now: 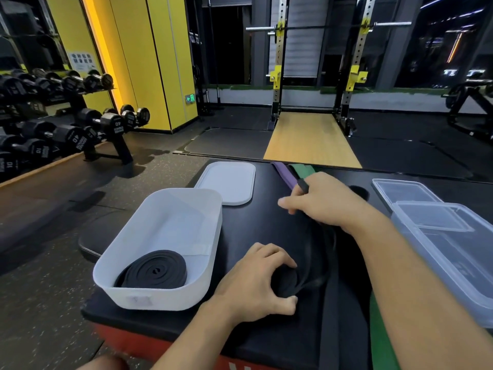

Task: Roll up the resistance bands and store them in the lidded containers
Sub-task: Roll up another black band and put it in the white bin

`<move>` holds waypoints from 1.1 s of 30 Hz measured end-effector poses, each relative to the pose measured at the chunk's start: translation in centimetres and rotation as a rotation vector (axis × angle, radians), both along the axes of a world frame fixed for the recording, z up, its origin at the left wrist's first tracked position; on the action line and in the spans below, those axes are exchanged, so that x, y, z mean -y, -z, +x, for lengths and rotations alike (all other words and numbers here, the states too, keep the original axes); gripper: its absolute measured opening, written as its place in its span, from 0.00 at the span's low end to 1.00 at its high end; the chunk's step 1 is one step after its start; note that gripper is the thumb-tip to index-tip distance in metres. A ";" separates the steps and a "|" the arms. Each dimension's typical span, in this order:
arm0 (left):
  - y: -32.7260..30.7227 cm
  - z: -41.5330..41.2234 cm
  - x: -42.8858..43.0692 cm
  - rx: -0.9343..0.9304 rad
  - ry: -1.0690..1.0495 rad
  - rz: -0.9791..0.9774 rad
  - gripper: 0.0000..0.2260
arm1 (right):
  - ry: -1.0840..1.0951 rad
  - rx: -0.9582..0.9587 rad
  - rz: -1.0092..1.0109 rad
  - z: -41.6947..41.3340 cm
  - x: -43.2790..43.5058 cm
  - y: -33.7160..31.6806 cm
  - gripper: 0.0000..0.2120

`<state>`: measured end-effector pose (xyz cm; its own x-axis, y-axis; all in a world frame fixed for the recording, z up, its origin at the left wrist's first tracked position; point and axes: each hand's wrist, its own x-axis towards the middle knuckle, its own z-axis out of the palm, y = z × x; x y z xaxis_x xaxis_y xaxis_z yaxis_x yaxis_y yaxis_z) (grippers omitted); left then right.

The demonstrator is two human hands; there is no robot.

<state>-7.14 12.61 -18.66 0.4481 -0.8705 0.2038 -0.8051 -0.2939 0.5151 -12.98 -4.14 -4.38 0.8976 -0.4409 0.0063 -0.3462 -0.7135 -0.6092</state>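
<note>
Head view — left hand curled round black band, right hand pinching it.

A gym floor: dumbbells fill a tiered rack at the left of the frame. At upper centre a barbell sits across a yellow-trimmed power rack above a wooden lifting platform. Black rubber mats cover the floor, and a purple band lies on the padded worktop in the foreground.
</note>
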 end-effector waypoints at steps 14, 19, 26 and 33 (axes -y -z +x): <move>-0.1 -0.1 0.0 0.007 0.006 0.000 0.23 | 0.211 0.439 -0.122 1.3 0.9 1.4 0.26; 0.0 0.1 0.1 0.006 0.002 -0.001 0.23 | 0.212 0.470 0.341 0.7 0.8 0.1 0.11; 0.0 0.0 0.0 -0.002 0.005 -0.002 0.23 | 0.244 0.543 0.790 0.9 1.0 -1.5 0.16; -0.1 -0.1 0.0 0.002 0.006 0.005 0.24 | 0.169 0.356 0.098 2.1 2.1 1.6 0.21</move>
